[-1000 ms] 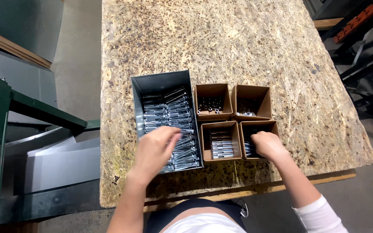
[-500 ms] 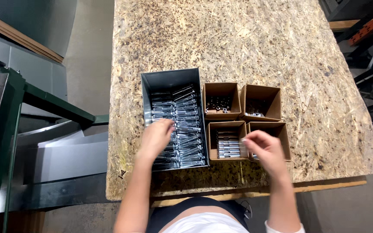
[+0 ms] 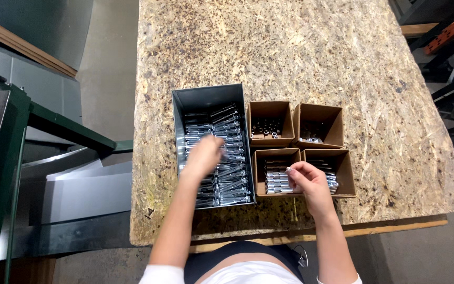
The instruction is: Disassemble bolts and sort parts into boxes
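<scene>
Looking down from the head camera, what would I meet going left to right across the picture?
Green metal frame → grey metal bin of shiny bolts with the left hand in it → four small brown cardboard boxes, the right hand over the near pair → bare chipboard tabletop.

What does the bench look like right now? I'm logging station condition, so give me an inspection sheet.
Surface: chipboard bench top, bare beyond the boxes.
Job's things: grey metal bin full of shiny bolts; four cardboard boxes beside it, holding small metal parts.
Clutter: nothing seen.
Grippers: left hand inside the bin on the bolts; right hand over the near boxes, fingertips pinched, grasp unclear.
Cables: nothing seen.
Surroundings: green metal frame left, concrete floor, dark racking right.
</scene>
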